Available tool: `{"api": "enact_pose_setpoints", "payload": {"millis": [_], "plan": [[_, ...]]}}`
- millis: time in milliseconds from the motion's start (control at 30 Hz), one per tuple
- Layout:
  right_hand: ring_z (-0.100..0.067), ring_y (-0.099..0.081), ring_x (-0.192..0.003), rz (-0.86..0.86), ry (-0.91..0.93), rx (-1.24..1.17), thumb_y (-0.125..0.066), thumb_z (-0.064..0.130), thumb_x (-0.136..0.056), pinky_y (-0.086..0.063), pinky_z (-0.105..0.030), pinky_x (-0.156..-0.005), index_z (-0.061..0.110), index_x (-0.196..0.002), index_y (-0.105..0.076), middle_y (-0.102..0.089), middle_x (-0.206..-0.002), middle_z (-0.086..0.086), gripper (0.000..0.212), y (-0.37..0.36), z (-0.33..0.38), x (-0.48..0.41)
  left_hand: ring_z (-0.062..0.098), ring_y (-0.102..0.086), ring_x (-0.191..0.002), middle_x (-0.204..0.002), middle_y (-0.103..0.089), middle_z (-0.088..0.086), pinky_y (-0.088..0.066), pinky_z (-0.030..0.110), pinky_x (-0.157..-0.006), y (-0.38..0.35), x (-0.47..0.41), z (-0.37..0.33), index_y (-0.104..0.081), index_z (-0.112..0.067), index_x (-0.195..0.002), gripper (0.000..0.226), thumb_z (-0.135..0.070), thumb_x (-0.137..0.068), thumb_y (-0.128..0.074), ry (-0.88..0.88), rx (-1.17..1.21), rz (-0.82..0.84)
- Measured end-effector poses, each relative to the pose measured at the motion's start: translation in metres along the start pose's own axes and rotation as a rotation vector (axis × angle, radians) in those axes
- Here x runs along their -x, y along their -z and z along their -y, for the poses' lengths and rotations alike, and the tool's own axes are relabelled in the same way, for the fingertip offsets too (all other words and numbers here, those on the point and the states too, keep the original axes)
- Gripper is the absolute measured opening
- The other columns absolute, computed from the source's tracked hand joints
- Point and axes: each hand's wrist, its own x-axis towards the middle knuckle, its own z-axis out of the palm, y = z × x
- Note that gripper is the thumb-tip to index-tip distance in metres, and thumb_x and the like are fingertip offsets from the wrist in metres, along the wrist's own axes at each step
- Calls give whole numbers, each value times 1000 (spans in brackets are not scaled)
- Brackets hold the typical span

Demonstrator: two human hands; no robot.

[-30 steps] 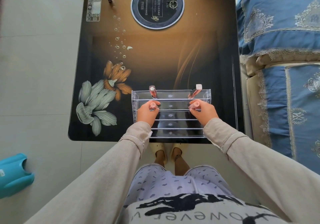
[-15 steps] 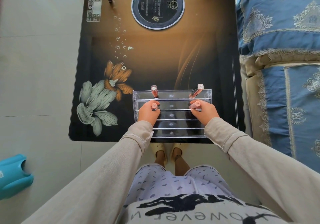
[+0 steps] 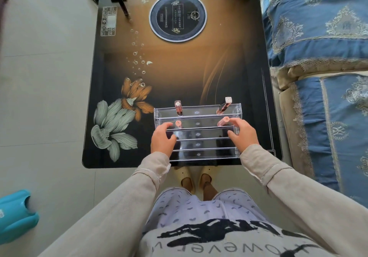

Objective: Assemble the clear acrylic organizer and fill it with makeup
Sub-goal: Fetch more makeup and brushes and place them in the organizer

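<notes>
Organizer [image 3: 197,133] holds four lip tubes; both hands hover open above.

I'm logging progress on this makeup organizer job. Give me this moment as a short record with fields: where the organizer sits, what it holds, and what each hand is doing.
organizer: clear acrylic tiered organizer, standing at the near edge of the glass table
back tier: two lip gloss tubes, one left, one right
second tier: two pink-capped tubes, one left, one right
lower tiers: no makeup visible
left hand: open, fingers spread over the organizer's left side
right hand: open, fingers spread over its right side
loose makeup on table: none visible
</notes>
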Motion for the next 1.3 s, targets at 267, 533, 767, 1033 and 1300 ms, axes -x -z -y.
{"api": "enact_pose_setpoints", "payload": {"millis": [267, 533, 767, 1033, 1300], "plan": [[-22, -60, -89, 52, -217, -3, -57, 1, -86, -44, -25, -84, 2, -100, -67, -69, -102, -16, 17, -17, -66, 66, 21, -56, -85, -91, -63, 11, -46, 28, -87, 14, 40, 69, -66, -2, -102, 20, -1, -87, -53, 187, -134, 279], [-18, -52, -91, 434, -547, 72, -55, 10, -90, -37, -23, -80, 3, -108, -64, -65, -115, -14, 21, -36, -112, 114, 25, -59, -108, -118, -65, 14, -46, 25, -90, 26, 84, 128, -63, -8, -113, 26, -12, -91, -50, 401, -409, 583], [-20, -52, -86, 491, -492, 183, -55, 11, -89, -37, -24, -76, 2, -106, -65, -66, -114, -17, 21, -35, -99, 93, 24, -51, -69, -83, -56, 10, -36, 25, -66, 35, 94, 149, -61, -12, -82, 19, -1, -87, -47, 542, 5, 242], [-17, -56, -96, 798, -45, 715, -51, 22, -92, -36, -16, -68, 13, -115, -62, -64, -122, -5, 27, -41, -58, 60, 9, -50, -41, -73, -59, 11, -33, 22, -51, 8, 170, 171, -63, -11, -83, 18, 0, -86, -49, 772, 325, -62], [-27, -59, -113, 890, 345, 1043, -45, 13, -91, -46, -28, -91, 8, -111, -65, -64, -120, -14, 29, -88, -20, 58, 27, -64, -90, -111, -69, 14, -48, 25, -76, -102, 289, 167, -66, -5, -104, 22, -10, -90, -50, 1021, 525, -46]]}}
